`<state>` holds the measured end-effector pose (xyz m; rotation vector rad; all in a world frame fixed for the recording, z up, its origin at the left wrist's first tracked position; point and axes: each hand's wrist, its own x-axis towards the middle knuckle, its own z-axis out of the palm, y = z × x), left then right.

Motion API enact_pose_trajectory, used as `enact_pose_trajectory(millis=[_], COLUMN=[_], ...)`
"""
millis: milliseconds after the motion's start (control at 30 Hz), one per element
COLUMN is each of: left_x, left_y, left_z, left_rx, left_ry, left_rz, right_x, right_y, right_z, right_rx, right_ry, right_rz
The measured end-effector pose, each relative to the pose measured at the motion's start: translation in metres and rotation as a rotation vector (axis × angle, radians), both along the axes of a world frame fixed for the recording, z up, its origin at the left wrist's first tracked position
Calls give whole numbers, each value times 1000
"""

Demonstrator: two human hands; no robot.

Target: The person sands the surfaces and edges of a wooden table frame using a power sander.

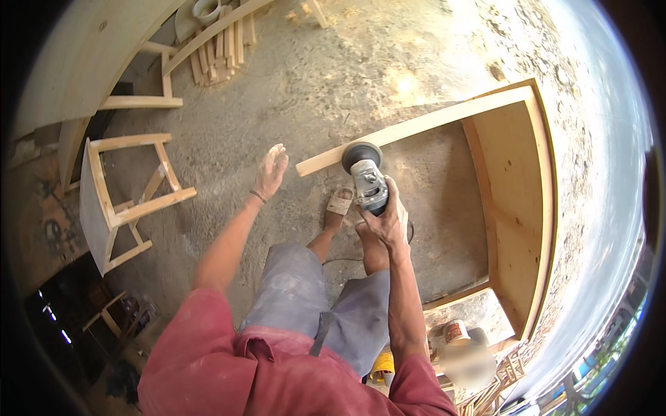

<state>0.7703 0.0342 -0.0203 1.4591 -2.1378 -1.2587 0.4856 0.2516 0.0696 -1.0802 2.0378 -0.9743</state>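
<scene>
My right hand (388,216) grips a grey angle grinder (368,182). Its round sanding disc (361,155) rests on the end of the front board of a large open wooden frame (517,201) lying on the concrete floor. My left hand (271,168) is held out in the air to the left, fingers apart, dusty, holding nothing, with a band at the wrist. My feet in sandals (340,202) stand just below the grinder. A dark cord (341,260) trails from the tool toward my legs.
A wooden stool frame (118,201) lies on its side at the left. Loose wooden slats (220,48) are piled at the top left beside a big curved wooden panel (76,62). A small can (456,330) sits at the lower right near more stools (510,367).
</scene>
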Motion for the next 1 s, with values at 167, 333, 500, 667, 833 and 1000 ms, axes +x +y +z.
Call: enact_pose_trajectory(millis=[167,333,500,667,833,1000], left_x=[-109,-246,-327,-348,-345,-348], left_y=[2,0,6,9,15,17], left_z=[31,45,44,39,35,39], left_rx=[-362,-131,-27,27,-69,-160], left_ry=[-182,-176,-101,-255,-314,-362], left_rz=[-415,-608,-569,-491,-480,-483], right_x=[-93,-214,-286,-340,-363,-370], right_y=[-1,-4,-8,-8,-11,-15], right_z=[8,14,33,38,38,40], right_rx=[-43,-72,-9,-52,-57,-42], right_ry=[-65,-23,-61,-36,-49,-148], right_rz=[-234,-335,-423,-459,-486,-522])
